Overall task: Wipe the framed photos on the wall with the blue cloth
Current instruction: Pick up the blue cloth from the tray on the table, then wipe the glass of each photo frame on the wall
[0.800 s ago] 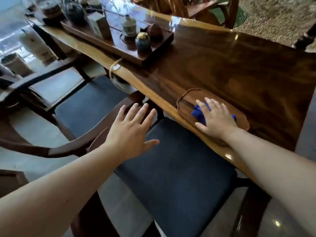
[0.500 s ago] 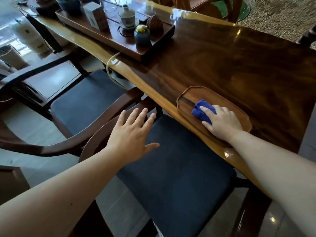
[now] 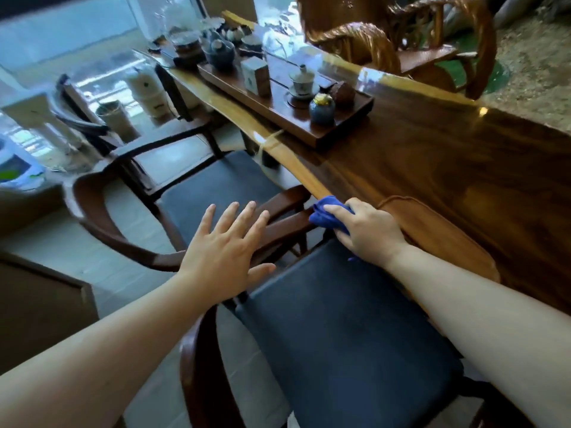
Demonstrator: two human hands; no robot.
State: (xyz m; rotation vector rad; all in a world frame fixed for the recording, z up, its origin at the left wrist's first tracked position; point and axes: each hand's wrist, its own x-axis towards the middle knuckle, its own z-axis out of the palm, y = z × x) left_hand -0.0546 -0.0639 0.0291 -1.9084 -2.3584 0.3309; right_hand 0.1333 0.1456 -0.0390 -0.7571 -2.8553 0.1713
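My right hand (image 3: 369,230) is closed around the blue cloth (image 3: 324,213), bunched up and held just off the near edge of the wooden table (image 3: 448,168), above a chair. An oval wooden tray (image 3: 432,230) lies on the table beside that hand. My left hand (image 3: 227,253) hovers flat with fingers spread over the curved chair arm. No wall and no framed photos are in view.
Two dark-cushioned wooden chairs (image 3: 355,344) (image 3: 213,186) stand along the table's near side. A long tea tray (image 3: 278,109) with a lidded cup, jars and a small box sits further up the table. A carved root chair (image 3: 401,50) is across it.
My right hand has closed on the blue cloth and lifted it off the oval tray, toward me past the table edge. The view has tilted upward. My left hand stays spread.
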